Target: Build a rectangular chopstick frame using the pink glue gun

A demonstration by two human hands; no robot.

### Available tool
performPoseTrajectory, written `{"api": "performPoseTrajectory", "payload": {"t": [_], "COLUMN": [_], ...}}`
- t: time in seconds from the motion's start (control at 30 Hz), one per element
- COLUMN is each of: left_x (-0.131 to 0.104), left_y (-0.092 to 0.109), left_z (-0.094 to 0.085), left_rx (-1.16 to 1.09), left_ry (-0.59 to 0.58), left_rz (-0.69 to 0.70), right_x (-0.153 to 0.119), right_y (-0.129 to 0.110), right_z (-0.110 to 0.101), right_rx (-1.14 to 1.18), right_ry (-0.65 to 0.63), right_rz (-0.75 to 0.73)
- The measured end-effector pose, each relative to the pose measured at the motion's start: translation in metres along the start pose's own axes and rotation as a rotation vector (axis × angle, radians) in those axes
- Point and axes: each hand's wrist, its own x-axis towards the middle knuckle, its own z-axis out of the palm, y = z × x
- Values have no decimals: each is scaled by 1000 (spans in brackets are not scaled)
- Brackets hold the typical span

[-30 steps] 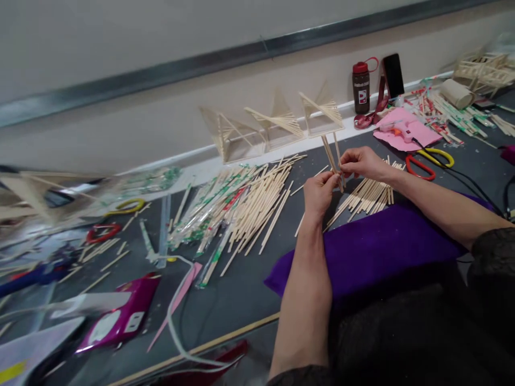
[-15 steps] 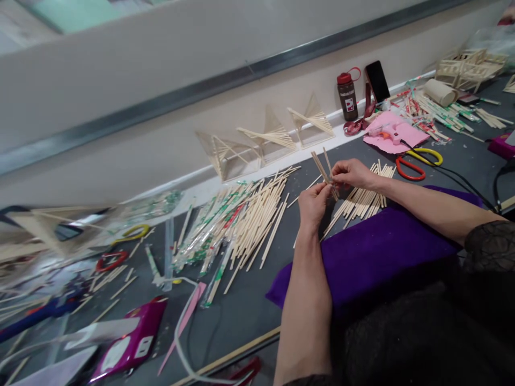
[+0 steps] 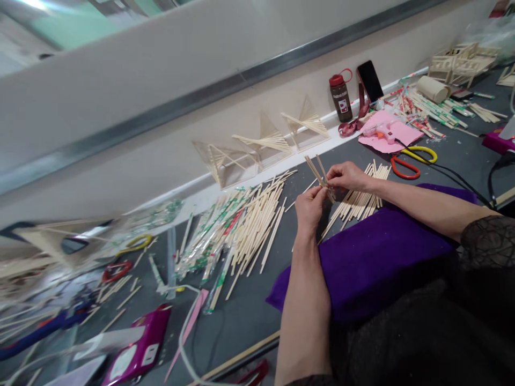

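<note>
My left hand (image 3: 309,208) is closed round the lower part of a few wooden chopsticks (image 3: 314,169), which stick up at a slant. Close beside it, my right hand (image 3: 345,177) pinches at the same chopsticks, its fingertips near the left thumb. One of these sticks leans apart from the others. Exactly which stick each finger touches is hard to make out. A loose bundle of chopsticks (image 3: 362,199) lies under and behind my right wrist. My forearms rest by a purple cushion (image 3: 374,254).
A larger chopstick pile (image 3: 257,228) lies left, partly in wrappers. Stick models (image 3: 263,142) stand along the wall. A bottle (image 3: 341,99), a phone (image 3: 370,80), a pink glue gun (image 3: 384,131) on pink paper and scissors (image 3: 405,167) are right. A cable (image 3: 446,174) crosses the table.
The camera view has shifted slightly, so the scene sits a little differently. Both hands stay together on the chopsticks, with only small finger movement.
</note>
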Motion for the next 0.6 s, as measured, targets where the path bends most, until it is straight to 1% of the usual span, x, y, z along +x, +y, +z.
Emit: {"api": "performPoseTrajectory", "payload": {"t": [0.13,0.27,0.5,0.6], "left_x": [-2,-4,-5,-5], "left_y": [1,4,4,4], "left_z": [0,0,0,1], "left_rx": [-47,-42,-1,0], "left_ry": [-3,5,7,12], "left_rz": [13,17,17,5], "right_x": [-1,-2,-4,-5], "right_y": [2,3,4,4], "right_z": [2,3,6,7], "right_rx": [-8,20,81,75], "right_ry": [10,20,-6,4], "right_rz": [-33,-67,-15,-27]}}
